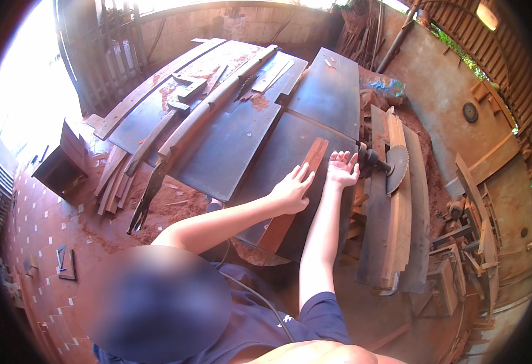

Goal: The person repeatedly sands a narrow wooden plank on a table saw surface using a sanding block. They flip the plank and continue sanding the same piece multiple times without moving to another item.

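Note:
A long reddish wooden strip (280, 227) lies slantwise on the dark metal machine table (217, 151). On top of it rests my left hand (291, 191), palm down, with its fingers stretched apart. Just right of the strip is my right hand (342, 169), palm turned up and fingers loosely spread; it holds nothing. Beyond that hand, a toothed circular saw blade (397, 170) sits on a shaft (372, 159) at the right edge of the machine. I cannot tell from this one frame whether the blade turns.
A long bar (217, 100) crosses the machine, with wood offcuts (190, 90) and sawdust around it. Planks (393, 242) lie below the blade. Wood scraps (454, 279) are piled right. On the left floor are a dark box (59, 161) and squares (65, 264).

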Demonstrator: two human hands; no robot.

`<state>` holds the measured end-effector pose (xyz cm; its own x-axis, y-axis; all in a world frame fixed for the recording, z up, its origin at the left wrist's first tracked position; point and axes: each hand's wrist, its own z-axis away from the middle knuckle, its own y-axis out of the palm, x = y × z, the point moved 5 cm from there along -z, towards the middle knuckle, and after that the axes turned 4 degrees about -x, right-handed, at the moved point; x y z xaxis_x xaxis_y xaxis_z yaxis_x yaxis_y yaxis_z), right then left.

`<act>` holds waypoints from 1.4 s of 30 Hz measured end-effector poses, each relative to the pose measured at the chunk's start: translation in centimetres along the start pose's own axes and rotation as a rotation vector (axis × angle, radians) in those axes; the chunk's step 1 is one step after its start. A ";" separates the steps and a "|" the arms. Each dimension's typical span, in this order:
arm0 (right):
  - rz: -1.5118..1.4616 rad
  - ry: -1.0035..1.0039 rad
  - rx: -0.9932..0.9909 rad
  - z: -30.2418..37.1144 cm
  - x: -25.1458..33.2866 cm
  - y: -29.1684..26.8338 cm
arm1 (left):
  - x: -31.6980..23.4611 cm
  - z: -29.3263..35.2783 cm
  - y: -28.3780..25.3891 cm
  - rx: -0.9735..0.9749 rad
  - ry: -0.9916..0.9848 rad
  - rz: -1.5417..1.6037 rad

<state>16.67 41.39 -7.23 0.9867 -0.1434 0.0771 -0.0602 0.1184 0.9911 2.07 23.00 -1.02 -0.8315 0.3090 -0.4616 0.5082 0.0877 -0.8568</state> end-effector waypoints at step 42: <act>-0.039 0.001 -0.036 -1.0 -0.4 0.9 | 7.1 -25.1 4.7 -0.079 -0.005 0.002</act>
<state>16.41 42.50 -6.51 0.9883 -0.1479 0.0382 -0.0161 0.1477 0.9889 4.18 49.39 -2.58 -0.8312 0.3050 -0.4648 0.5261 0.1614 -0.8350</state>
